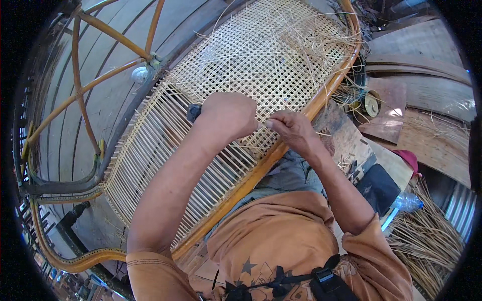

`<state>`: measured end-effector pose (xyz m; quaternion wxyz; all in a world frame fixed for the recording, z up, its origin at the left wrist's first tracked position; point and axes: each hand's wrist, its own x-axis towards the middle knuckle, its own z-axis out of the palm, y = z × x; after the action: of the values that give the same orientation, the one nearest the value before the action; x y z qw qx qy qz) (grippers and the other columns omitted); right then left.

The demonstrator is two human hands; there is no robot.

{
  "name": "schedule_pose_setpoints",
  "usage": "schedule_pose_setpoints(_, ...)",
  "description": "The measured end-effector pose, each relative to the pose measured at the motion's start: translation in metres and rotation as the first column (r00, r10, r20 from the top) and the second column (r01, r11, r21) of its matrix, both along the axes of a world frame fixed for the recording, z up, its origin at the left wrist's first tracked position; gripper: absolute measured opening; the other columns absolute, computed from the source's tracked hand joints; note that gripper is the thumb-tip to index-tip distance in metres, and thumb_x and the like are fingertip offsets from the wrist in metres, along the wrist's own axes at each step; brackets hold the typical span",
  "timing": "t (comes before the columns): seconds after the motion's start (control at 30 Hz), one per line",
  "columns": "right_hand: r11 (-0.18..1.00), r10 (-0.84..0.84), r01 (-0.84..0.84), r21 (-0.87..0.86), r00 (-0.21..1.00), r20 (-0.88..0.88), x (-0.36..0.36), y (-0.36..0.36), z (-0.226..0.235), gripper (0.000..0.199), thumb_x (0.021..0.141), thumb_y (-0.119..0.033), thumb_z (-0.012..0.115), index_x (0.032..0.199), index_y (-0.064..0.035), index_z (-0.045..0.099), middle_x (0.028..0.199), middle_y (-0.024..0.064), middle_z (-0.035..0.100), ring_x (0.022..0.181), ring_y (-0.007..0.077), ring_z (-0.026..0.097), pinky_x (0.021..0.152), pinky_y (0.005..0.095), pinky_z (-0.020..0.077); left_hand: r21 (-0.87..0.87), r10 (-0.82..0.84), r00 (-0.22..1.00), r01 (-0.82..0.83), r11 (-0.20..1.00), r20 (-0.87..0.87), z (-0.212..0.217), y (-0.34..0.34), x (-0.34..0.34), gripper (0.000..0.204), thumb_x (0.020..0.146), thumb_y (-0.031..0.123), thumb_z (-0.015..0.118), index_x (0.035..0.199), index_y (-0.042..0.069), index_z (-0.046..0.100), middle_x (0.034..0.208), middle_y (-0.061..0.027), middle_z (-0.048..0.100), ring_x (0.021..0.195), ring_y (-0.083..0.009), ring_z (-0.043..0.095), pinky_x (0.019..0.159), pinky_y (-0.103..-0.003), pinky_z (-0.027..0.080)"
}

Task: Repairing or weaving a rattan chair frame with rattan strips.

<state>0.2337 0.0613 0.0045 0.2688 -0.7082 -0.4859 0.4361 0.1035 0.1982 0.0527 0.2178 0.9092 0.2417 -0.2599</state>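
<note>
Head view is showing a woven cane panel lying in its curved rattan frame, half meshed, half bare strands. Right hand is pinching a thin cane strip at the weave's edge, while left hand is clenching a dark tool beside it.

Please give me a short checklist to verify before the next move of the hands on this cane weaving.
1. Left hand rests on the cane panel: ok.
2. Dark tool in the left grip: partly hidden, cannot tell.
3. Right hand pinches a strand at the weave edge: ok.
4. Strand free of tangles: loose strands cross above, cannot tell.
5. Frame lies steady across the lap: ok.
6. Unwoven lower section has straight, parallel strands: ok.
</note>
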Motion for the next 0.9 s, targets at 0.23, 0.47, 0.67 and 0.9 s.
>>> schedule_pose_setpoints(0.23, 0.989, -0.045, 0.107, -0.106, 0.88, 0.473, -0.003, -0.01, 0.001, 0.025, 0.08, -0.024, 0.056, 0.075, 0.0006, 0.06, 0.066, 0.0182, 0.057, 0.064, 0.0345, 0.058, 0.06, 0.041, 0.0458, 0.007, -0.039, 0.999, 0.039, 0.999, 0.002, -0.029, -0.018, 0.02, 0.023, 0.082, 0.023, 0.055, 0.084, 0.005, 0.069, 0.083, -0.0143, 0.067, 0.078, -0.0292, 0.066, 0.065, -0.04, 0.051)
schedule_pose_setpoints(0.47, 0.967, 0.06, 0.065, -0.247, 0.884, 0.464, -0.003, -0.004, 0.012, 0.021, 0.074, -0.018, 0.054, 0.072, 0.0015, 0.062, 0.072, 0.0237, 0.06, 0.072, 0.0388, 0.06, 0.067, 0.0456, 0.0484, 0.012, -0.195, 0.98, 0.196, 0.981, -0.042, -0.014, -0.02, 0.044, 0.021, 0.08, 0.015, 0.053, 0.091, 0.008, 0.07, 0.094, -0.0102, 0.068, 0.088, -0.0243, 0.066, 0.071, -0.036, 0.051)
schedule_pose_setpoints(0.67, 0.99, 0.058, 0.03, -0.14, 0.809, 0.585, -0.004, -0.011, -0.005, 0.023, 0.08, -0.021, 0.055, 0.075, 0.0001, 0.061, 0.07, 0.0222, 0.059, 0.07, 0.0389, 0.06, 0.063, 0.0442, 0.0485, 0.004, -0.279, 0.959, 0.28, 0.96, -0.045, -0.025, -0.018, 0.052, 0.021, 0.079, 0.014, 0.054, 0.092, 0.009, 0.07, 0.095, -0.0093, 0.068, 0.088, -0.0241, 0.066, 0.073, -0.037, 0.051)
schedule_pose_setpoints(0.9, 0.979, 0.085, 0.08, -0.185, 0.67, 0.737, -0.018, -0.009, -0.004, 0.017, 0.076, -0.017, 0.056, 0.069, -0.0042, 0.064, 0.071, 0.0171, 0.064, 0.07, 0.034, 0.064, 0.065, 0.0477, 0.049, -0.102, -0.213, 0.977, 0.208, 0.973, -0.032, -0.031, -0.008, 0.042, 0.023, 0.076, 0.017, 0.057, 0.093, 0.007, 0.069, 0.096, -0.0114, 0.067, 0.089, -0.0262, 0.065, 0.075, -0.039, 0.051)
